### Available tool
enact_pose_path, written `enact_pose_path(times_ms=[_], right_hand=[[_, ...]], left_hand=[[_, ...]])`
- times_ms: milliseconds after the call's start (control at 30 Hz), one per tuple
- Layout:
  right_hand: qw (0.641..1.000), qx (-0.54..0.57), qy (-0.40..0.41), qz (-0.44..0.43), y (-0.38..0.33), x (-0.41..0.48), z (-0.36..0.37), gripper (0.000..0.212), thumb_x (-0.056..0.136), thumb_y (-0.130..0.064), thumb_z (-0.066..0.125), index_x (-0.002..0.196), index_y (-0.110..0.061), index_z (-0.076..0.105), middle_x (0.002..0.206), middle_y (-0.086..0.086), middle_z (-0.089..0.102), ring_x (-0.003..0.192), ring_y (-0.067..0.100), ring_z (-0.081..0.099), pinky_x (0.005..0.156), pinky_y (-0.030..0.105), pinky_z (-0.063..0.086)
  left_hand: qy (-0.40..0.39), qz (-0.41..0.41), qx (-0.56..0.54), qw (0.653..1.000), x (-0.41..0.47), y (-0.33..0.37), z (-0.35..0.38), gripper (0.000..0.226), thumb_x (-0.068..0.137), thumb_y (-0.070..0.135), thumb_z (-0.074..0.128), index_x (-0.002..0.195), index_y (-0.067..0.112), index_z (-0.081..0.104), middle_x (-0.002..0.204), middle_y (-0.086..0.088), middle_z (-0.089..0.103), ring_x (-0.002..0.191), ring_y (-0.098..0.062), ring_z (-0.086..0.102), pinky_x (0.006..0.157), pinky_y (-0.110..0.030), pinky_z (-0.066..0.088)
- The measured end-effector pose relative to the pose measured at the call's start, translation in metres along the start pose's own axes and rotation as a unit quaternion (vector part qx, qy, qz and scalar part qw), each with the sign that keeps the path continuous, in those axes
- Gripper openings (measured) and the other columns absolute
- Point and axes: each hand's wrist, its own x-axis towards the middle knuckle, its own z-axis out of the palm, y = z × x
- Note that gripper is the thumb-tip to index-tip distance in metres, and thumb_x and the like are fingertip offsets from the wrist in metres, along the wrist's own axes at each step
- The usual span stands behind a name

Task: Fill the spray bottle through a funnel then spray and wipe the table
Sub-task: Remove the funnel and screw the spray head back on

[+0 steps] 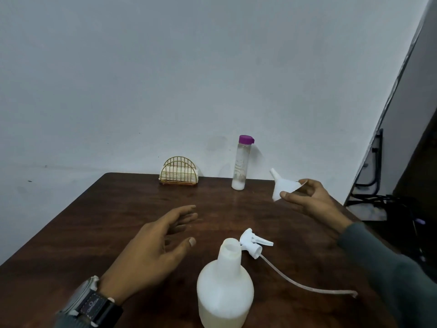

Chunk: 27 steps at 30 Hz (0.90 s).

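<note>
The white spray bottle point(224, 292) stands upright at the bottom centre of the frame, its long axis vertical and its open neck pointing up. Its trigger head point(254, 243) lies on the table point(94, 221) just right of the neck, and the dip tube point(307, 286) trails toward the lower right. At the right, the right hand point(312, 204) grips the rim of the white funnel point(282, 187) in its fingers point(293, 197), with the spout angled to the upper left. The left hand point(156, 252) hovers left of the bottle, fingers spread and released. A purple-capped clear bottle point(240, 166) and a gold wire napkin holder point(179, 174) stand by the wall.
</note>
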Motion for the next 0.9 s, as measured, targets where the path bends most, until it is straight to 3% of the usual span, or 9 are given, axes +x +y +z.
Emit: enact_pose_path(times_ms=[100, 167, 233, 333, 433, 533, 667, 767, 900], right_hand=[[0.995, -0.080, 0.045, 0.032, 0.028, 0.037, 0.010, 0.078, 0.068, -0.023, 0.096, 0.126, -0.013, 0.045, 0.130, 0.006, 0.056, 0.113, 0.020, 0.059, 0.093, 0.038, 0.052], [0.990, -0.115, 0.059, 0.055, 0.044, 0.060, 0.017, 0.079, 0.066, -0.024, 0.097, 0.122, -0.014, 0.042, 0.126, 0.009, 0.055, 0.107, 0.021, 0.057, 0.086, 0.034, 0.047], [0.986, -0.139, 0.060, 0.076, 0.055, 0.081, 0.024, 0.083, 0.059, -0.032, 0.098, 0.118, -0.015, 0.041, 0.125, 0.011, 0.056, 0.107, 0.024, 0.059, 0.088, 0.038, 0.052], [0.970, -0.216, 0.069, 0.090, 0.071, 0.116, 0.031, 0.102, 0.036, -0.062, 0.091, 0.116, -0.025, 0.039, 0.128, 0.009, 0.057, 0.120, 0.031, 0.057, 0.103, 0.052, 0.050], [0.944, -0.310, 0.044, 0.099, 0.071, 0.137, 0.045, 0.112, 0.051, -0.064, 0.089, 0.141, -0.024, 0.035, 0.146, 0.011, 0.051, 0.142, 0.039, 0.039, 0.116, 0.056, 0.035], [0.926, -0.362, 0.043, 0.096, 0.070, 0.153, 0.053, 0.112, 0.065, -0.061, 0.086, 0.151, -0.016, 0.031, 0.154, 0.015, 0.045, 0.148, 0.040, 0.030, 0.119, 0.056, 0.028], [0.912, -0.397, 0.041, 0.100, 0.072, 0.165, 0.054, 0.105, 0.070, -0.064, 0.082, 0.148, -0.011, 0.036, 0.152, 0.018, 0.045, 0.147, 0.041, 0.032, 0.118, 0.055, 0.030], [0.908, -0.405, 0.050, 0.094, 0.069, 0.161, 0.052, 0.107, 0.066, -0.065, 0.083, 0.145, -0.008, 0.039, 0.147, 0.024, 0.037, 0.141, 0.043, 0.037, 0.115, 0.053, 0.037], [0.925, -0.368, 0.057, 0.077, 0.054, 0.136, 0.052, 0.105, 0.069, -0.062, 0.083, 0.144, -0.008, 0.034, 0.145, 0.024, 0.034, 0.134, 0.044, 0.045, 0.108, 0.048, 0.045]], left_hand=[[-0.006, -0.007, 0.010, 1.000, 0.009, -0.008, 0.001, 0.065, 0.092, 0.032, 0.075, 0.142, 0.058, 0.043, 0.134, 0.046, 0.054, 0.122, 0.011, 0.060, 0.108, -0.034, 0.053], [0.007, -0.004, 0.026, 1.000, 0.014, -0.013, 0.002, 0.061, 0.090, 0.036, 0.075, 0.139, 0.059, 0.046, 0.132, 0.048, 0.055, 0.090, 0.003, 0.072, 0.091, -0.024, 0.056], [0.035, 0.000, 0.045, 0.998, 0.018, -0.019, 0.004, 0.058, 0.089, 0.034, 0.077, 0.135, 0.055, 0.051, 0.129, 0.049, 0.056, 0.070, 0.010, 0.065, 0.071, -0.012, 0.048], [0.062, 0.006, 0.056, 0.997, 0.026, -0.027, 0.004, 0.057, 0.087, 0.033, 0.079, 0.134, 0.054, 0.054, 0.128, 0.048, 0.056, 0.099, 0.023, 0.059, 0.080, -0.005, 0.044], [0.061, 0.004, 0.060, 0.996, 0.036, -0.032, 0.004, 0.056, 0.088, 0.036, 0.076, 0.137, 0.052, 0.054, 0.130, 0.043, 0.058, 0.121, 0.025, 0.049, 0.092, -0.010, 0.044], [0.058, 0.003, 0.067, 0.996, 0.044, -0.033, 0.007, 0.054, 0.089, 0.037, 0.076, 0.136, 0.052, 0.054, 0.129, 0.040, 0.059, 0.108, 0.027, 0.054, 0.078, -0.013, 0.047], [0.052, 0.006, 0.065, 0.997, 0.045, -0.037, 0.011, 0.055, 0.089, 0.042, 0.074, 0.138, 0.056, 0.051, 0.132, 0.043, 0.057, 0.119, 0.022, 0.052, 0.076, -0.013, 0.048], [0.047, 0.004, 0.062, 0.997, 0.042, -0.037, 0.013, 0.056, 0.089, 0.043, 0.074, 0.138, 0.056, 0.051, 0.132, 0.042, 0.057, 0.098, 0.017, 0.062, 0.064, -0.014, 0.047], [0.043, -0.006, 0.055, 0.998, 0.036, -0.030, 0.013, 0.056, 0.091, 0.041, 0.073, 0.141, 0.052, 0.050, 0.133, 0.040, 0.057, 0.070, 0.018, 0.059, 0.063, -0.015, 0.045]])
